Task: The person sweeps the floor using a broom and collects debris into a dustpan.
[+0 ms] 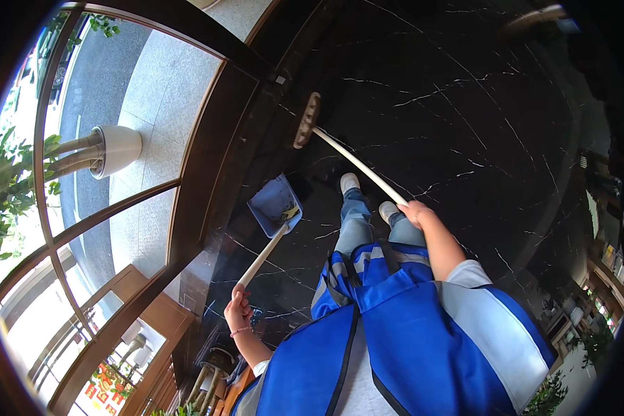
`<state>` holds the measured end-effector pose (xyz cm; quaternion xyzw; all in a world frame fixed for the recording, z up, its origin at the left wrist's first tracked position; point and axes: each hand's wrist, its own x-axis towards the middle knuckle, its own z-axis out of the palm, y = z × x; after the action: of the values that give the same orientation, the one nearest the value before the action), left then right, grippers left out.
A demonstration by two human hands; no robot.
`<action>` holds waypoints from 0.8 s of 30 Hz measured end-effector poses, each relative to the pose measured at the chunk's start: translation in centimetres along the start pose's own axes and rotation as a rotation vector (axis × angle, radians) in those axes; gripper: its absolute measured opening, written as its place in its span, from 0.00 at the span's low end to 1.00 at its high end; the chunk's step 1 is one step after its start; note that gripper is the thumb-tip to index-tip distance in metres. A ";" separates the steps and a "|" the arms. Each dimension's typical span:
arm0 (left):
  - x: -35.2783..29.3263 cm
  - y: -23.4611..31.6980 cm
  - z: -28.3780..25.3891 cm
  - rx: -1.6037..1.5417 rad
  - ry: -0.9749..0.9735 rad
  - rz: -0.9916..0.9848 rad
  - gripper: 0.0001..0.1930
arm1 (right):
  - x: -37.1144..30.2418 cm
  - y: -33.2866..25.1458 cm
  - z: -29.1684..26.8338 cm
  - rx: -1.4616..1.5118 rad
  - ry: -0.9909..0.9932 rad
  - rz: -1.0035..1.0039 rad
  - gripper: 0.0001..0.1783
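Note:
My left hand (238,310) is wrapped round the pale handle of a blue dustpan (270,197). The pan rests on the dark floor near the window wall, with a small yellowish bit of litter (290,210) inside by the handle's foot. In my right hand (414,212) is the top of a broom's long white handle (360,166), the fingers closed round it. The broom's brown head (308,120) is at the far end, beyond the dustpan and close to the window wall, apart from the pan. Whether its bristles touch the floor I cannot tell.
Glossy black floor (464,139) with white veins stretches ahead and right. A brown-framed glass wall (215,139) runs along the left; outside stands a white planter (121,149). My shoes (350,182) are between the two tools. A potted plant (218,360) is at lower left, and cluttered shelves (607,270) line the right.

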<state>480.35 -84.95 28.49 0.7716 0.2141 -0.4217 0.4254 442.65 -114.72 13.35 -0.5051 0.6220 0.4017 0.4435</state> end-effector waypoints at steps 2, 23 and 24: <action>0.3 0.3 0.2 -0.022 -0.031 0.001 0.14 | -2.8 2.7 0.1 0.048 0.002 0.044 0.29; -5.2 -3.6 1.8 -0.042 -0.010 0.037 0.17 | 5.0 -4.9 -2.9 -0.318 0.436 -0.238 0.20; -5.9 -4.2 2.2 -0.038 0.013 0.052 0.17 | 5.4 -2.5 -3.5 -0.284 0.385 -0.252 0.21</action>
<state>473.17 -84.33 30.81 0.7713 0.2049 -0.4013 0.4494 444.09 -119.90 9.06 -0.7029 0.5643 0.3232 0.2883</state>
